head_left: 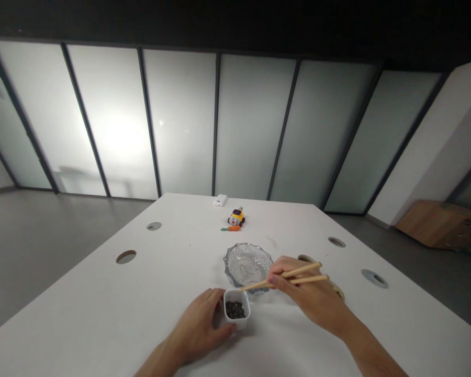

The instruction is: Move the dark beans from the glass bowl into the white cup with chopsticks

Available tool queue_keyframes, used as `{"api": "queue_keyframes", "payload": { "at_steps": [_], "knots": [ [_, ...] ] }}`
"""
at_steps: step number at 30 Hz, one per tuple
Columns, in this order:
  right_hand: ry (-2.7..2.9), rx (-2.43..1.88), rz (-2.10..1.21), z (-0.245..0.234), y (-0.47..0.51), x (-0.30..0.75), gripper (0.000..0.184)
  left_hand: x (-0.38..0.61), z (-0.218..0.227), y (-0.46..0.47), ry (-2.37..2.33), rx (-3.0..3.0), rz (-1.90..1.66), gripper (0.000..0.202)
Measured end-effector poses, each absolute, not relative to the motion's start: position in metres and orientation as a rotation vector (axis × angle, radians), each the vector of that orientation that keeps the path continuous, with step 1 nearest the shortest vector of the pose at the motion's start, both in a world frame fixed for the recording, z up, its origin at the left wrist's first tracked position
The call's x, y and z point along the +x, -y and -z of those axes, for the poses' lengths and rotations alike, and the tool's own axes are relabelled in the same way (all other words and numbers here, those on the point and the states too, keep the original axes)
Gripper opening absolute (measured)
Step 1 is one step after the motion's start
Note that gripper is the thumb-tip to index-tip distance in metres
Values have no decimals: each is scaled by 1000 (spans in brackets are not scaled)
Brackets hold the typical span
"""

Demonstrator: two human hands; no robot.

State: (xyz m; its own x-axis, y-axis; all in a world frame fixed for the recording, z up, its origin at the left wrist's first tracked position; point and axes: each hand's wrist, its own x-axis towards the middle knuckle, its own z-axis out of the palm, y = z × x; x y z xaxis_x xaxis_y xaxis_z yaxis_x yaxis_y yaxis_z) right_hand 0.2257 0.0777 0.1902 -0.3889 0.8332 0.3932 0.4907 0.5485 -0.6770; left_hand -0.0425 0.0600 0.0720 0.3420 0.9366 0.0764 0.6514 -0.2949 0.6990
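Observation:
My left hand (199, 325) is wrapped round the left side of a small white square cup (242, 323) that stands on the table. Several small dark beads or beans (234, 309) lie in the bottom of it; I cannot tell which. In my right hand (294, 280) is a pair of wooden chopsticks (304, 269). Their tips reach over the far rim of the cup, with nothing seen between them. Just beyond the cup sits a clear glass bowl (248, 262) with a scalloped rim. A round tan thing (337, 289) is mostly hidden behind my right hand.
On the white table (82, 303), farther back, are an orange toy carrot (234, 228), a yellow toy vehicle (236, 217) and a white box-like device (220, 200). Round cable holes (126, 256) pierce the tabletop near both sides. A brown carton (441, 224) lies on the floor at right.

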Motion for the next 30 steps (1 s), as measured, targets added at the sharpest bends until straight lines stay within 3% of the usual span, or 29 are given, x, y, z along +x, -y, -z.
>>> {"api": "queue_keyframes", "payload": {
  "at_steps": [12, 16, 22, 30],
  "knots": [
    [1901, -1035, -268, -173, -63, 227, 40, -47, -62, -64, -1243, 2020, -816, 30],
    [1929, -1079, -343, -169, -60, 221, 43, -59, -56, -72, -1206, 1936, -1054, 46],
    [2082, -1098, -559, -157, -56, 202, 42, -76, -54, -82, -1402, 1815, -1309, 42],
    [2089, -1113, -659, -150, -56, 196, 37, -72, -55, -79, -1410, 1856, -1174, 35]
  ]
}}
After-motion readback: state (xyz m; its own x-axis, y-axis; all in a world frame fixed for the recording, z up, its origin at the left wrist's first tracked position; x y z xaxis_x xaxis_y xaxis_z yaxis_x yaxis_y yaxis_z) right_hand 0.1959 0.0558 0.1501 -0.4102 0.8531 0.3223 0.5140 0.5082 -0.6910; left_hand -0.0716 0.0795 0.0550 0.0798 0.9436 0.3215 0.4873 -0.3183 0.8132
